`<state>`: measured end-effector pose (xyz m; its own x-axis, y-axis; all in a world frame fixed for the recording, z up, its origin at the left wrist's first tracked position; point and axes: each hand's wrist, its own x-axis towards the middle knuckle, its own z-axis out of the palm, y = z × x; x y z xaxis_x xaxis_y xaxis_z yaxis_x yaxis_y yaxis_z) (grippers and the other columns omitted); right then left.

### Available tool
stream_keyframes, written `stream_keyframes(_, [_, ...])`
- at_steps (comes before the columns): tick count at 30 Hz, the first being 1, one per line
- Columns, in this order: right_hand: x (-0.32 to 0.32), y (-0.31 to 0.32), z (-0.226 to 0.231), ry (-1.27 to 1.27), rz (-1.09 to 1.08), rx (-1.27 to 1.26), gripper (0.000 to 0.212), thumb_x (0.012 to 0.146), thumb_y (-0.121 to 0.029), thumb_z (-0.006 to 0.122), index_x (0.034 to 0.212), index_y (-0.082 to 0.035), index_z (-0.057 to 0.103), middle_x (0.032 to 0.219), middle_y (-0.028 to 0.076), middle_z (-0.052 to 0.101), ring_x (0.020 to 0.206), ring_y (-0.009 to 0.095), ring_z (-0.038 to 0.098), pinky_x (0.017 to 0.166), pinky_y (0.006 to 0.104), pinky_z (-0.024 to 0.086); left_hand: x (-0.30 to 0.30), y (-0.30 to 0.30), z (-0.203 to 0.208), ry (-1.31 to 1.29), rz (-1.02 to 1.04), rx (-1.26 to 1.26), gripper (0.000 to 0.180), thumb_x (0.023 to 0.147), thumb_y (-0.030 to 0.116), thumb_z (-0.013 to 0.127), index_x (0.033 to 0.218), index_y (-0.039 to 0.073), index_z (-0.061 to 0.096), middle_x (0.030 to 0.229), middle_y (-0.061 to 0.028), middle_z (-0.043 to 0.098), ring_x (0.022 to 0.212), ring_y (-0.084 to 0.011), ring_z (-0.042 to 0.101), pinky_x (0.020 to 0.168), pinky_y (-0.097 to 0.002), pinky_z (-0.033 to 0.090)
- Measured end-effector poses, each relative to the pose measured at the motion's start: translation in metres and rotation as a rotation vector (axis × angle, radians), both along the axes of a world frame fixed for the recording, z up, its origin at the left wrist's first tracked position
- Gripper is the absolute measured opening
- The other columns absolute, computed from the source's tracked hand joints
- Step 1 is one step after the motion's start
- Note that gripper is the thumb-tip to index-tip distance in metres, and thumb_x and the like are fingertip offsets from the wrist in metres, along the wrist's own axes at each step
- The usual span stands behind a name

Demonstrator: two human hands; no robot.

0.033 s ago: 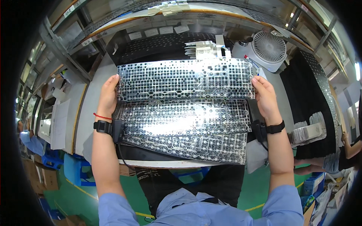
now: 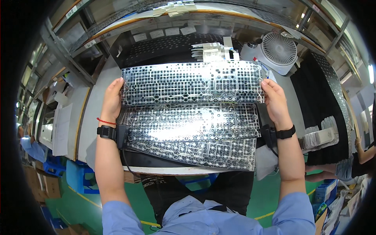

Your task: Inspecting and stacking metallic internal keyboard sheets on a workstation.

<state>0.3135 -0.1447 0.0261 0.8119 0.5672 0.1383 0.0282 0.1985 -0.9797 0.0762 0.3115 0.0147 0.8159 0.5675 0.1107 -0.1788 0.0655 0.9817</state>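
Between my hands, a clear keyboard membrane sheet [image 2: 192, 83] with dark dots and silvery printed tracks is held by its two short edges. My left hand [image 2: 113, 98] pinches the left edge, thumb on top. At the right edge, my right hand [image 2: 275, 100] grips it the same way. Nearer to me, more membrane sheets overlap on the bench: a glare-covered one [image 2: 227, 122] and, under it, a slanted one [image 2: 231, 154]. A black strap with a dark box is on each wrist.
Behind the held sheet stands a bundle of white strips [image 2: 215, 51]. A white fan [image 2: 279, 51] is at the back right. Further right, black sheets [image 2: 319, 98] carry another white stack [image 2: 322, 135]. Shelving [image 2: 172, 20] spans the back. A person's arm [image 2: 366, 154] shows at far right.
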Motion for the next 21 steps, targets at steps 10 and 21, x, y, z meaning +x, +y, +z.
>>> stream_keyframes(10, [-0.0009,-0.0015,0.0003,0.001,-0.028,-0.020,0.021,0.101,-0.022,0.053,0.104,-0.004,0.063,0.080,-0.003,0.065,0.061,0.001,0.054,0.051,0.0176,0.040,0.0001,-0.0007,0.0004,-0.006,0.000,-0.015,0.024,0.102,0.021,0.050,0.108,0.001,0.063,0.100,-0.0033,0.069,0.088,-0.0094,0.063,0.081,-0.0246,0.050])
stream_keyframes(21, [-0.0076,0.0040,0.0050,0.026,-0.005,0.064,0.020,0.099,-0.013,0.052,0.114,-0.001,0.058,0.092,0.002,0.067,0.073,0.005,0.061,0.063,0.0187,0.047,-0.0001,0.0001,-0.0020,-0.001,-0.023,-0.009,0.022,0.103,0.020,0.050,0.106,0.003,0.063,0.098,-0.0020,0.068,0.084,-0.0070,0.063,0.077,-0.0226,0.050])
